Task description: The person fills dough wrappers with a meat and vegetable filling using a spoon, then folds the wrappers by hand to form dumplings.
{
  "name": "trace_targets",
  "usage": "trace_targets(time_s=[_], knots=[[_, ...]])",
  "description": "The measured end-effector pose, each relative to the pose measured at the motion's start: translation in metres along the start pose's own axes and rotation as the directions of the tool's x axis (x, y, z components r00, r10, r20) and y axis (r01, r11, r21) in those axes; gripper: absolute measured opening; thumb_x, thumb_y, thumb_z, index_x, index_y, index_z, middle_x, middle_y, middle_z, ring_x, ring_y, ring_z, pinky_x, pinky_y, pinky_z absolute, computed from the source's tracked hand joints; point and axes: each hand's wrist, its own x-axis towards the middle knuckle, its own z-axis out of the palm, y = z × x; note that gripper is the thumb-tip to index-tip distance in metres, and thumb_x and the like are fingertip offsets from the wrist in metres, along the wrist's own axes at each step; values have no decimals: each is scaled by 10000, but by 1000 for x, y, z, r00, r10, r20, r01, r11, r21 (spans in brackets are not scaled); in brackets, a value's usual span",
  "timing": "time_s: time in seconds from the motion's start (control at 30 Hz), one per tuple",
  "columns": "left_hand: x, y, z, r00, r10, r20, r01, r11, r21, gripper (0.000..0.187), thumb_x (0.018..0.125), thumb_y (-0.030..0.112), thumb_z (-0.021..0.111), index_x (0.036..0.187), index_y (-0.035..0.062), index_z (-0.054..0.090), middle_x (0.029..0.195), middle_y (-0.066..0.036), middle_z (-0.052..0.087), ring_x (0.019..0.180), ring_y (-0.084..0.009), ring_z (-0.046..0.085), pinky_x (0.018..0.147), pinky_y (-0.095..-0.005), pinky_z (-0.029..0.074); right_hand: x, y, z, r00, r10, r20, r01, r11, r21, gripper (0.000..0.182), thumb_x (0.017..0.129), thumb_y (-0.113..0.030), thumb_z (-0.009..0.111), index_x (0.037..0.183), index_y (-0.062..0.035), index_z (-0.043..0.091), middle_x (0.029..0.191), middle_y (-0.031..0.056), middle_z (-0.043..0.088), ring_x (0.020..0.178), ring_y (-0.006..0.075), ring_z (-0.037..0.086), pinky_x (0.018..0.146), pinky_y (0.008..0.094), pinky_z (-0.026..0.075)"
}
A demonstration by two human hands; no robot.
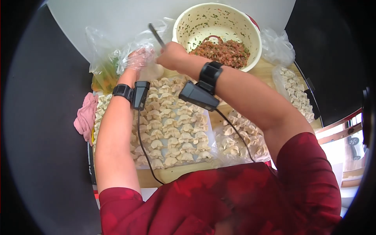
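Note:
My left hand [138,59] is at the clear plastic bag [131,45], whose film lies over the fingers and blurs them. I cannot make out whether those fingers are closed. Close beside it, my right hand [172,56] is closed around a thin dark-grey utensil [156,35], whose upper end points up and left; its other end is hidden. A pale rounded thing [156,72] shows partly below the hands. Rows of folded dumplings [170,129] lie beneath my forearms on a light sheet.
A cream basin [256,47] holds minced filling [223,54] and a mostly buried red-rimmed thing. Bagged dumplings [295,90] sit at the right, with more dumplings [239,135] in plastic nearer me. A pink cloth [86,116] hangs at the left edge. Cables run from both wrist devices.

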Motion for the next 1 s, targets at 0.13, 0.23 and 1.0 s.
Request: trace_targets(time_s=[0.13, 0.23, 1.0], knots=[[-17, 8, -2, 999, -46, -21, 40, 976, -212, 429, 896, 322, 613, 1264, 107, 565, 1276, -36, 540, 1151, -181, 503, 918, -327, 425, 4, -17, 4, 993, -66, 97, 93, 947, -308, 416, 758, -334, 710, 1003, -1, 664, 962, 193, 671, 896, 320, 662, 788, 361, 524], [-21, 12, -8, 995, -74, 72, 90, 960, -265, 423, 907, 306, 592, 1266, 85, 549, 1258, -43, 549, 1160, -187, 499, 917, -353, 435, 13, -12, 14, 990, -85, 109, 123, 900, -418, 414, 819, -333, 641, 1037, 19, 647, 984, 218, 663, 905, 344, 659, 792, 377, 527], [-11, -24, -4, 998, -19, 67, 34, 971, -236, 261, 905, 249, 616, 1089, 65, 623, 1000, -16, 607, 873, -126, 560, 720, -304, 463, 17, -7, 43, 987, 46, -156, -13, 979, 206, 190, 843, -139, 535, 998, -98, 637, 917, 141, 668, 855, 306, 645, 745, 379, 500]])
